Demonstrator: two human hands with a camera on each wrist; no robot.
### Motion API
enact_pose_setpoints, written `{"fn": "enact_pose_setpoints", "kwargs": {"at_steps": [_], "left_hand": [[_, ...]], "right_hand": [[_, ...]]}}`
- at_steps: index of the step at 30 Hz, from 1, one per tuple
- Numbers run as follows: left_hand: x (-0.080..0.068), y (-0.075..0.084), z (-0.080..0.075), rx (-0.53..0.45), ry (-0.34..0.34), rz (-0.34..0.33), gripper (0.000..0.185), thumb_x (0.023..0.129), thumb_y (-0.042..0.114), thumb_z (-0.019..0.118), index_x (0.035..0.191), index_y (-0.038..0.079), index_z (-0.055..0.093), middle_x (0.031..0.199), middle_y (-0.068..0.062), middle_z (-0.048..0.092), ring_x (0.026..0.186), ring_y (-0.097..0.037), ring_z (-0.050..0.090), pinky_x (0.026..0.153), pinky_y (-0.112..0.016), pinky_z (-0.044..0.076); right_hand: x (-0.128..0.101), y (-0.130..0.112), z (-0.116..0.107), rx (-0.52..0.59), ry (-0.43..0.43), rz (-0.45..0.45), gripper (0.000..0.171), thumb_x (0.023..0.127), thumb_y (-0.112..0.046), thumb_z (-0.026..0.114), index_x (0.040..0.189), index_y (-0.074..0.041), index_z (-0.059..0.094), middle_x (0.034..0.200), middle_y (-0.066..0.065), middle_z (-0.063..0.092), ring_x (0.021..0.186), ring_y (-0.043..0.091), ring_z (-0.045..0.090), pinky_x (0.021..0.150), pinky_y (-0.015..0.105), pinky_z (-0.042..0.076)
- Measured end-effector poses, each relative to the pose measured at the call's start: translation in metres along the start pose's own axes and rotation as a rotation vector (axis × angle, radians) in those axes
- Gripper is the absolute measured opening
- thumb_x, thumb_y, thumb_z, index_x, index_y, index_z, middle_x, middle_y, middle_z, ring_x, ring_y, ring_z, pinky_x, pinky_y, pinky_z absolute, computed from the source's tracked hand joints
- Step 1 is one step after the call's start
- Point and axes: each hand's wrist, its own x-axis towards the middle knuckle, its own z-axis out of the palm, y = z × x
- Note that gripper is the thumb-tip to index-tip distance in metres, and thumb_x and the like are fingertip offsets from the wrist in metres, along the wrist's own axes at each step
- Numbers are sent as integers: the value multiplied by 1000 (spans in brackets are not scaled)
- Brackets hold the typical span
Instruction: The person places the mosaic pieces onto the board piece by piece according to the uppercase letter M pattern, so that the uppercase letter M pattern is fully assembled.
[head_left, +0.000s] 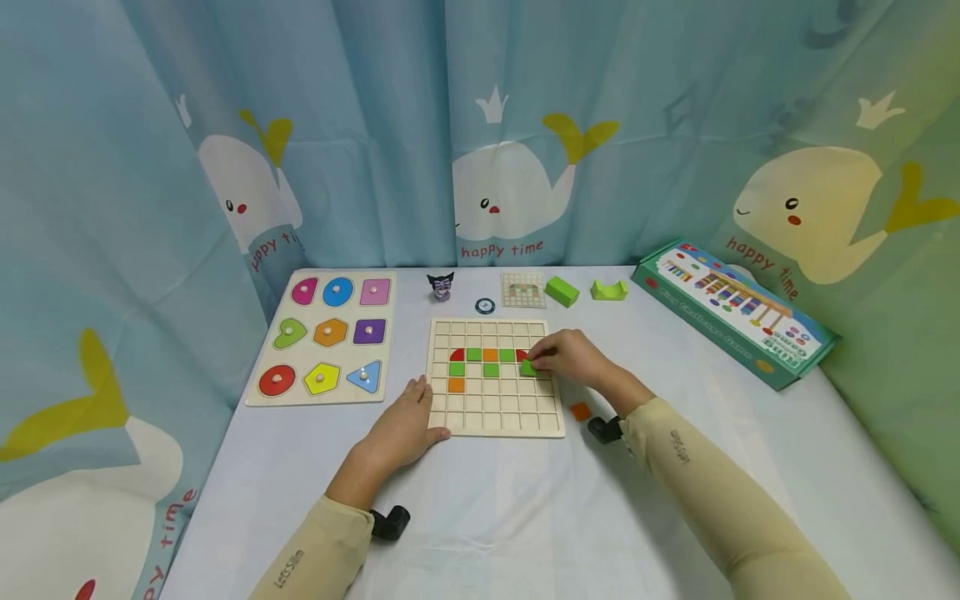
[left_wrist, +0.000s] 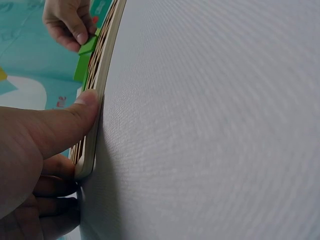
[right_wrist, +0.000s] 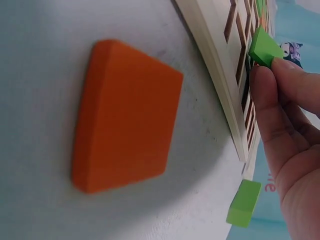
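A wooden grid board (head_left: 487, 421) lies on the table with green, orange and red tiles set in some of its squares. At the board's front left corner rests my left hand (head_left: 405, 423), its fingers along the left side and its thumb (left_wrist: 70, 120) against the front edge. My right hand (head_left: 568, 354) pinches a green square tile (right_wrist: 265, 47) between thumb and finger, tilted over the right part of the grid. An orange square tile (right_wrist: 127, 117) lies on the table just right of the board, below the right wrist.
Left of the board lies a shape puzzle (head_left: 322, 396) with knobbed pieces. Behind it are a small figurine (head_left: 441, 287), a round token (head_left: 485, 306), a pattern card (head_left: 523, 290), a green block (head_left: 562, 291) and a green curved block (head_left: 610, 290). A game box (head_left: 735, 312) lies at right.
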Motion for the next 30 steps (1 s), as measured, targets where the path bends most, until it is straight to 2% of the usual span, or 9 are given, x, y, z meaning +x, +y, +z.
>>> {"fn": "enact_pose_setpoints", "kwargs": {"at_steps": [12, 20, 26, 30], "left_hand": [[0, -1, 1, 12, -8, -7, 85, 93, 42, 71, 150, -11, 36, 161, -24, 26, 150, -37, 21, 119, -46, 27], [1, -1, 1, 8, -5, -6, 85, 93, 42, 71, 150, -11, 36, 161, -24, 26, 150, -37, 21, 119, -47, 27], [1, -1, 1, 9, 0, -6, 85, 93, 42, 71, 149, -11, 37, 161, -24, 27, 150, -37, 21, 118, -47, 28], [1, -2, 2, 3, -2, -10, 85, 93, 42, 71, 149, -11, 37, 161, -24, 27, 150, -37, 21, 118, -47, 28]], "right_hand": [[5, -1, 5, -55, -22, -35, 7, 91, -10, 76, 95, -9, 81, 101, 3, 73, 100, 24, 64, 89, 42, 54], [7, -2, 8, -91, -21, -13, 6, 91, -9, 75, 93, -9, 81, 99, 2, 73, 101, 24, 64, 94, 44, 52], [5, -2, 10, -75, -12, 0, 6, 92, -10, 75, 95, -10, 80, 102, 3, 73, 104, 24, 62, 95, 44, 51], [1, -1, 10, -61, 4, -3, 8, 92, -10, 75, 99, -11, 79, 106, 4, 72, 102, 23, 62, 92, 42, 53]]}}
